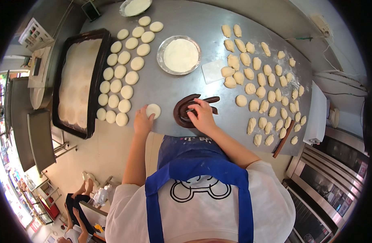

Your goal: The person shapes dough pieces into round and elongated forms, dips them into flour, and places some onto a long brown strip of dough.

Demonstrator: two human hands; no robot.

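Note:
My left hand (142,121) grips the left edge of a round, flat white dough piece (154,110) between thumb and fingers, near the table's front edge. To the right of it, my right hand (203,116) has its fingers closed on a coiled dark brown paste rope (179,112). The rope's loose ends stick out to the right, past my fingers. Part of the coil is hidden under the hand. Straight ahead stands a round metal dish of white flour (180,55). Beside it lies a white dough scraper (213,71).
Rows of round dough pieces (126,92) lie left, next to a black-rimmed baking tray (91,87). Many small dough lumps (260,92) cover the right side, with a brown rolling pin (283,139) at the edge. Another metal dish (135,7) stands far back. A person (77,218) sits lower left.

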